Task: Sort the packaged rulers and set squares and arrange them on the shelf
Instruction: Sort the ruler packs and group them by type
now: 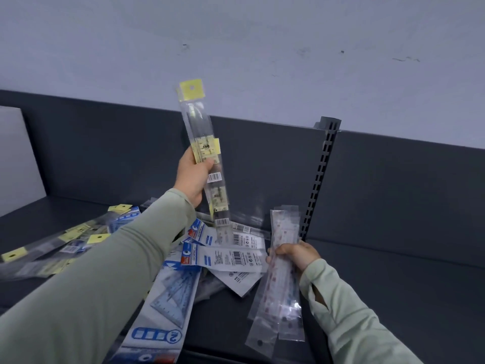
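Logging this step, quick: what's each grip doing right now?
Left grip: closed on the yellow-tagged ruler pack, held upright.
Right grip: closed on a bundle of clear ruler packs.

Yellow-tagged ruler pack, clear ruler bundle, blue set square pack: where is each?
Yellow-tagged ruler pack (195, 119): head view, clear sleeve below the tag.
Clear ruler bundle (284, 227): head view, upper half.
Blue set square pack (170, 303): head view, the triangle.

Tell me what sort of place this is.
Probably a stationery shop aisle or its stockroom: a dark metal shelf with a slotted upright, and packaged rulers and set squares bearing barcodes and hang tabs.
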A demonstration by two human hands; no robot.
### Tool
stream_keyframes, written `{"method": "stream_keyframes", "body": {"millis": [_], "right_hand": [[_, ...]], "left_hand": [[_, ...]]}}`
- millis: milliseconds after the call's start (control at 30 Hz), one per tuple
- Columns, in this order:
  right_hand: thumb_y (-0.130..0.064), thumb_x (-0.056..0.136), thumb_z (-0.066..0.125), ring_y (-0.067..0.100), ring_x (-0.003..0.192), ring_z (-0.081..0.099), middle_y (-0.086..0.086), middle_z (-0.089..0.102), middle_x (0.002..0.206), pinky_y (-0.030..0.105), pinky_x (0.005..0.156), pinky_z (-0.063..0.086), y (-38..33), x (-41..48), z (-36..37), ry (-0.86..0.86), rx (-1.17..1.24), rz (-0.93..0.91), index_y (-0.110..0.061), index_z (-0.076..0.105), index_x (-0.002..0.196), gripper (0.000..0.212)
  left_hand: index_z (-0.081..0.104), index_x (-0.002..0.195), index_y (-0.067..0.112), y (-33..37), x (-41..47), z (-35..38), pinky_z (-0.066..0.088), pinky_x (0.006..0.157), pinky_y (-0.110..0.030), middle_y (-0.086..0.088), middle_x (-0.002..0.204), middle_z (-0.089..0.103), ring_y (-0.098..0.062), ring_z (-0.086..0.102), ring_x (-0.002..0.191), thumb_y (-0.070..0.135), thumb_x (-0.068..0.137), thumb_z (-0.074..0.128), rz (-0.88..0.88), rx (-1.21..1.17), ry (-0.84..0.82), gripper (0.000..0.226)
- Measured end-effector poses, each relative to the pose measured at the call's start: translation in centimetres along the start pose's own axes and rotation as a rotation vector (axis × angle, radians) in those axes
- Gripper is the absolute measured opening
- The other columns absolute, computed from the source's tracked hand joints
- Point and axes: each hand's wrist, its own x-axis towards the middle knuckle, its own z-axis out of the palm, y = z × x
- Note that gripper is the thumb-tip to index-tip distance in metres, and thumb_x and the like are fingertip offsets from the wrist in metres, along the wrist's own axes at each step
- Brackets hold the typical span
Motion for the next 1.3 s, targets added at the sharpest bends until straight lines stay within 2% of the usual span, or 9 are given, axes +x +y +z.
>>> {"method": "stream_keyframes", "body": {"millis": [167,300,433,567,700,833,933,1100,1300], "right_hand": [[0.019,0.078,0.052,0.028,0.050,0.066,0.015,0.067,0.058,0.032,0.049,0.055,0.2,0.0,0.5,-0.027,-0.006,-0.001,0.007,0.052,0.107,0.031],[0.019,0.078,0.051,0.027,0.047,0.064,0.014,0.067,0.057,0.031,0.047,0.054,0.2,0.2,0.8,-0.032,-0.002,-0.004,0.007,0.052,0.102,0.027],[0.017,0.079,0.052,0.025,0.045,0.064,0.013,0.067,0.056,0.027,0.046,0.053,0.4,0.6,0.9,-0.018,-0.057,0.006,0.008,0.054,0.103,0.026],[0.015,0.076,0.056,0.027,0.050,0.065,0.014,0.068,0.061,0.031,0.054,0.054,0.5,1.3,0.5,0.032,-0.070,0.013,0.006,0.057,0.102,0.028],[0.014,0.075,0.059,0.028,0.053,0.066,0.012,0.069,0.061,0.030,0.055,0.053,0.7,2.0,0.0,0.097,-0.103,0.020,0.009,0.060,0.105,0.030],[0.010,0.071,0.064,0.032,0.066,0.068,0.019,0.071,0.079,0.038,0.063,0.058,0.8,2.7,-0.2,0.139,-0.112,0.016,0.010,0.061,0.110,0.039],[0.006,0.067,0.067,0.038,0.084,0.069,0.024,0.070,0.095,0.045,0.077,0.057,0.9,3.2,-0.3,0.167,-0.125,0.028,0.008,0.061,0.112,0.046],[0.013,0.074,0.061,0.024,0.050,0.063,0.011,0.067,0.059,0.025,0.050,0.051,0.9,3.5,-1.1,0.203,-0.135,0.045,0.003,0.065,0.087,0.017],[0.006,0.061,0.068,0.042,0.084,0.066,0.030,0.068,0.099,0.049,0.081,0.056,0.8,3.7,-1.0,0.167,-0.132,0.050,0.010,0.063,0.108,0.047]], "left_hand": [[0.051,0.129,0.020,-0.7,-0.2,-0.4,0.050,0.086,-0.021,0.009,0.110,0.064,-0.009,0.061,0.103,-0.007,0.095,0.045,0.200,0.373,-0.213,0.044],[0.046,0.132,0.022,-1.7,-0.5,-0.1,0.050,0.094,-0.031,0.008,0.119,0.060,-0.009,0.059,0.111,-0.008,0.091,0.050,0.179,0.525,-0.396,0.051],[0.061,0.100,0.013,-5.0,-1.2,-0.6,0.058,0.079,-0.040,-0.005,0.102,0.066,-0.024,0.065,0.091,0.002,0.092,0.054,0.020,0.726,-0.508,0.015],[0.058,0.091,0.013,-6.2,-1.4,-0.3,0.047,0.058,-0.015,0.002,0.086,0.063,-0.001,0.056,0.066,0.010,0.097,0.051,-0.022,0.773,-0.561,0.010],[0.047,0.095,0.016,-5.6,0.0,0.0,0.049,0.069,-0.035,-0.002,0.087,0.062,-0.020,0.061,0.079,0.010,0.096,0.045,0.202,0.976,-0.456,0.006],[0.040,0.106,0.022,-5.8,1.3,-0.7,0.037,0.083,-0.037,0.001,0.091,0.061,-0.024,0.053,0.080,0.006,0.090,0.042,0.380,1.467,-0.552,0.022],[0.041,0.115,0.021,-7.5,1.9,-1.6,0.031,0.092,-0.038,0.002,0.101,0.061,-0.025,0.056,0.093,0.015,0.094,0.046,0.290,1.601,-0.635,0.022],[0.036,0.139,0.027,-10.2,3.6,-2.2,0.027,0.106,-0.044,0.003,0.135,0.047,-0.020,0.045,0.126,0.063,0.084,0.054,0.074,1.748,-0.743,0.069],[0.046,0.134,0.025,-11.5,4.2,-2.6,0.025,0.105,-0.044,0.001,0.133,0.043,-0.021,0.039,0.129,0.081,0.069,0.053,0.029,1.851,-0.790,0.086]]}}
